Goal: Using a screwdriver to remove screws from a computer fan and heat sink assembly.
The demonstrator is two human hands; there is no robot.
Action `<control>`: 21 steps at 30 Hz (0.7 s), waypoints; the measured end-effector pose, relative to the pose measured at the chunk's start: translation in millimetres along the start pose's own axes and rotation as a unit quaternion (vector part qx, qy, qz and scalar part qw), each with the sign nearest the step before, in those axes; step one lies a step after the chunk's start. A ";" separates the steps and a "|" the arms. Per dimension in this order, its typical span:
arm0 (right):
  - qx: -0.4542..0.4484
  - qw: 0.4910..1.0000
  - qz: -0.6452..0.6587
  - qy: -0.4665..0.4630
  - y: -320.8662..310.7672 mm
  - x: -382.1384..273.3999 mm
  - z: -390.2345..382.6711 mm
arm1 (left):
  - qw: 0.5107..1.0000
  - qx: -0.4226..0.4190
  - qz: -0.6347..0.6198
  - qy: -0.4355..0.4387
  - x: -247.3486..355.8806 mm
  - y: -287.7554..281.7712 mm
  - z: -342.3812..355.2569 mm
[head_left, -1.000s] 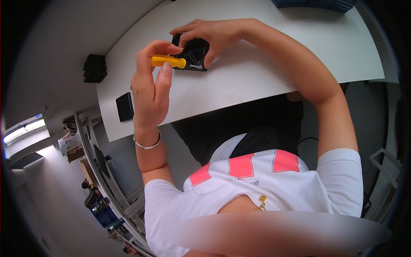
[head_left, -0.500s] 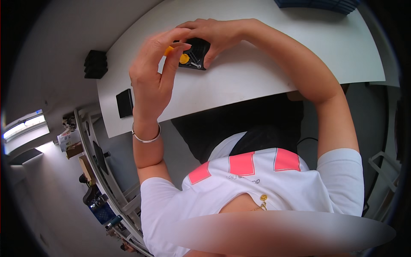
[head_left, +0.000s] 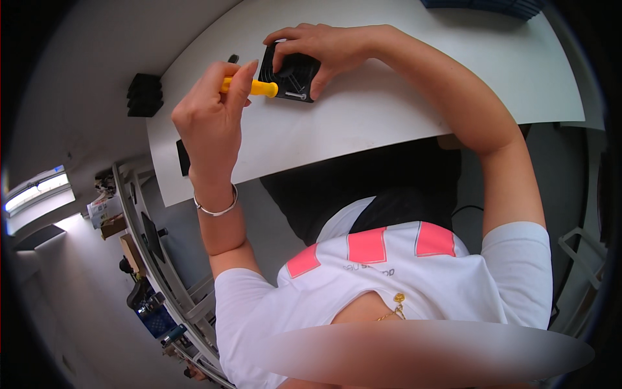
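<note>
The left hand's grip [head_left: 215, 107] is closed about a yellow tool handle [head_left: 262, 88], thumb along its upper side; no shaft can be made out, so which tool it is stays uncertain. The handle's flared end overlaps the near-left part of a black squarish housing [head_left: 289, 72] on the desk [head_left: 382, 113]; touching or hovering, I cannot tell. The right hand [head_left: 324, 55] spans that housing, fingers over its far-left side and thumb against its near-right edge, a wide but holding grip. Long silver screws [head_left: 295, 96] lie in the housing, apparently loose, so a knock from the handle or a tilt of the housing could send them rolling out. The right hand's arched fingers look near enough to the tool to be struck should it slip, and a slack thumb could let the housing skid. The left hand itself hides part of the desk, with a small dark object [head_left: 233, 58] just past it. Beside its wrist lies a partly covered black flat object [head_left: 183, 157]; farther out are a black ridged block [head_left: 144, 95] and, far right, a blue crate [head_left: 483, 6].
</note>
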State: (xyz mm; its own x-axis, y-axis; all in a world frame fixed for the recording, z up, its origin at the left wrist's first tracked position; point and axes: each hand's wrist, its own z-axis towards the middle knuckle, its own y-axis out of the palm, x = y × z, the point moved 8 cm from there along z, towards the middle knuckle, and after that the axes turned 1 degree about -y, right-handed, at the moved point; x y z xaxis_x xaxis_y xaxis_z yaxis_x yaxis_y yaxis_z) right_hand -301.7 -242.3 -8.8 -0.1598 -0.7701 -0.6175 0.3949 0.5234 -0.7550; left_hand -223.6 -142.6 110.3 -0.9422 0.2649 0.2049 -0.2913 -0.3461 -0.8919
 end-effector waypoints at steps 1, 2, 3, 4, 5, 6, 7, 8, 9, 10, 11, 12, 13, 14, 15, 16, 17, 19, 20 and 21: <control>0.000 1.000 -0.004 0.000 -0.8 1.3 -0.4 | 1.000 0.006 0.017 -0.016 -2.4 3.2 1.0; 0.001 1.000 -0.005 0.001 -0.2 2.5 -0.1 | 1.000 0.006 0.016 -0.015 -1.0 4.5 1.3; 0.002 1.000 -0.005 -0.004 1.2 2.8 0.7 | 1.000 0.016 -0.008 0.015 5.1 3.4 0.9; 0.004 1.000 -0.005 -0.009 1.5 2.3 0.9 | 0.998 0.026 -0.032 0.045 11.8 1.8 0.0; 0.005 1.000 -0.006 -0.008 1.1 2.7 0.2 | 0.998 0.026 -0.033 0.046 15.8 -0.1 0.1; 0.010 1.000 -0.012 -0.006 -0.2 2.5 -0.8 | 0.995 0.010 -0.084 0.055 22.9 -2.1 1.3; 0.015 1.000 -0.017 -0.006 -1.6 -0.4 -0.6 | 0.989 -0.006 -0.133 0.062 27.0 -3.6 1.3; 0.015 1.000 -0.018 -0.007 -3.5 -3.4 -1.2 | 0.989 -0.005 -0.133 0.061 25.2 -5.2 1.1; 0.004 0.999 -0.032 0.004 -5.4 -4.5 -2.6 | 0.991 -0.021 -0.125 0.046 20.1 -4.1 1.4; -0.007 0.999 -0.047 0.014 -7.0 -5.4 -3.3 | 0.992 -0.036 -0.116 0.030 15.8 -2.6 1.5; -0.008 0.999 -0.047 0.012 -9.1 -6.9 -3.6 | 0.992 -0.035 -0.115 0.029 15.0 -3.4 2.2; -0.005 0.999 -0.037 0.022 -11.4 -6.3 -4.2 | 0.997 -0.029 -0.070 0.012 11.6 -4.2 4.0; -0.002 0.999 -0.028 0.033 -13.6 -4.9 -5.6 | 0.999 -0.022 -0.026 -0.005 8.7 -4.2 6.6; -0.002 0.999 -0.029 0.032 -13.3 -2.3 -6.0 | 0.999 -0.021 -0.025 -0.005 7.7 -0.2 7.4; 0.005 0.999 -0.035 0.022 -13.2 1.1 -5.2 | 0.999 0.009 -0.039 0.003 6.8 2.1 6.8; 0.012 0.999 -0.041 0.013 -14.9 1.9 -5.0 | 0.998 0.039 -0.054 0.013 5.0 4.0 6.9; 0.012 0.999 -0.042 0.014 -15.8 3.6 -5.1 | 0.998 0.039 -0.055 0.014 1.2 8.9 8.1; 0.024 0.999 -0.048 0.006 -19.7 2.7 -5.0 | 0.986 0.106 -0.028 0.127 13.2 3.6 4.8; 0.024 0.999 -0.047 0.005 -20.8 1.2 -4.9 | 0.986 0.105 -0.027 0.126 12.7 1.3 3.6; 0.034 0.998 -0.054 0.003 -24.2 -1.2 -5.3 | 0.991 0.065 -0.055 0.105 9.9 2.6 3.5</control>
State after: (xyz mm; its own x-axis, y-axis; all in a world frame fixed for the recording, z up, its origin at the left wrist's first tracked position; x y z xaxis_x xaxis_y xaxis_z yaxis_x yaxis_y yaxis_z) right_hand -315.8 -252.1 9.0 -0.2107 -0.8177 -0.5358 0.4362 0.4119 -0.8001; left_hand -234.3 -144.0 111.4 -0.8529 0.4836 0.1969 -0.4214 -0.4149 -0.8064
